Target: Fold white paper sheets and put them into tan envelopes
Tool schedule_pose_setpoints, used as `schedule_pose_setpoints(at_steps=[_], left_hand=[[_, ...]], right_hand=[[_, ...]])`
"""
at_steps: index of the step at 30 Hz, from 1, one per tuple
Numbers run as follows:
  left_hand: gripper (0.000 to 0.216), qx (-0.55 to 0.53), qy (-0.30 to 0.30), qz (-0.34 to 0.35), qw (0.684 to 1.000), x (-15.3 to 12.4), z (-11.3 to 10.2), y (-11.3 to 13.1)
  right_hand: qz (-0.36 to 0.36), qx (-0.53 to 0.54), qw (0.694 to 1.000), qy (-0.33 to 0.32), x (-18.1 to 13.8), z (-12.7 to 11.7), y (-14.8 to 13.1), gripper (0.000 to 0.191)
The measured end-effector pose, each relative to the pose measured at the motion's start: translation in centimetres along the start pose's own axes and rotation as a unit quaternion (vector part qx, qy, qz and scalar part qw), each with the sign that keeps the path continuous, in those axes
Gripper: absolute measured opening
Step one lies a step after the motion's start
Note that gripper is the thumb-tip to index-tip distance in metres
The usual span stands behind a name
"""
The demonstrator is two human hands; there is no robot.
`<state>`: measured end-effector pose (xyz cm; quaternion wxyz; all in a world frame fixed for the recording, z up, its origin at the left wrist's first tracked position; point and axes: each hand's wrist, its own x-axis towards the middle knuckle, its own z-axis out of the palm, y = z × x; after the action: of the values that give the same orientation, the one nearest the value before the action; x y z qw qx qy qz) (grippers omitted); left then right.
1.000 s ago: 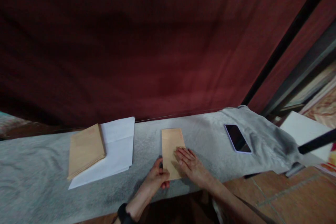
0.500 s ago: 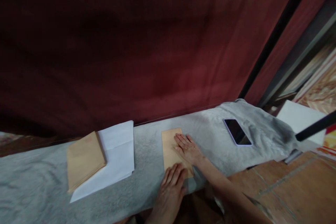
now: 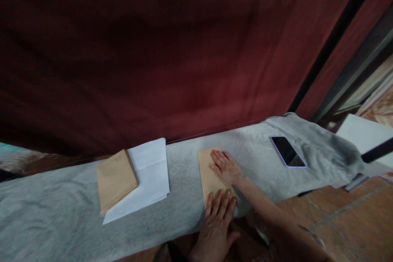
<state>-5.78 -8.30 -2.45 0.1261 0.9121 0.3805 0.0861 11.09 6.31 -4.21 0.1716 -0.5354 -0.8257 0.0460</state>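
Note:
A brown paper envelope point(image 3: 211, 178) lies flat on the grey cloth in front of me, partly covered by my hands. My right hand point(image 3: 227, 168) rests palm down on its right side, fingers stretched out toward the far end. Across the near end lies my left hand point(image 3: 216, 223), fingers spread on the paper and thumb out to the right. Neither hand grips anything. To the left, a stack of brown envelopes point(image 3: 116, 180) overlaps several white paper sheets point(image 3: 152, 172).
A phone with a lilac edge point(image 3: 287, 152) lies on the grey cloth point(image 3: 184, 172) at the right. Behind stands a dark red curtain point(image 3: 196, 69) with a black pole point(image 3: 325, 49). A white box-like object point(image 3: 365, 133) is beyond the right end, above the tiled floor point(image 3: 353, 208).
The view has turned a little left, so everything sits further right. My left hand has slid rightward over the envelope's near end, its fingers flatter. My right hand stays on the paper.

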Motion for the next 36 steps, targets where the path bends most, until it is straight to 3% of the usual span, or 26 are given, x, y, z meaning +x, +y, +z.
schedule_pose_setpoints(at_steps=[6, 12, 17, 21, 28, 32, 34, 36], left_hand=[[0.095, -0.011, -0.007, 0.001, 1.000, 0.2, -0.4, 0.1], [0.095, -0.026, -0.046, 0.015, 0.999, 0.0, -2.3, 0.0], [0.092, -0.108, -0.079, 0.006, 0.991, -1.0, -3.7, -1.4], [0.071, -0.204, -0.075, -0.015, 0.976, -1.3, -4.8, -3.2], [0.028, -0.282, 0.000, -0.088, 0.955, 0.3, -5.7, -4.0], [0.029, -0.218, 0.122, -0.190, 0.950, 0.7, -4.0, -4.6], [0.036, -0.201, 0.171, -0.243, 0.933, 0.8, -3.2, -5.0], [0.042, -0.224, 0.179, -0.263, 0.921, 0.9, -2.7, -5.1]], right_hand=[[-0.059, 0.012, 0.998, -0.015, -1.7, 0.0, -0.3, 0.055], [-0.102, 0.050, 0.992, -0.061, -3.7, -2.0, -0.7, 0.054], [-0.131, 0.067, 0.985, -0.093, -5.7, -2.9, -1.1, 0.054], [-0.172, 0.082, 0.977, -0.096, -7.7, -3.5, -1.6, 0.056], [-0.197, 0.114, 0.962, -0.152, -10.3, -4.9, -2.8, 0.065], [-0.204, 0.125, 0.959, -0.153, -11.1, -5.0, -3.1, 0.066], [-0.146, 0.116, 0.975, -0.118, -11.0, -4.9, -3.0, 0.060], [-0.036, 0.097, 0.993, -0.057, -10.6, -4.8, -2.8, 0.050]])
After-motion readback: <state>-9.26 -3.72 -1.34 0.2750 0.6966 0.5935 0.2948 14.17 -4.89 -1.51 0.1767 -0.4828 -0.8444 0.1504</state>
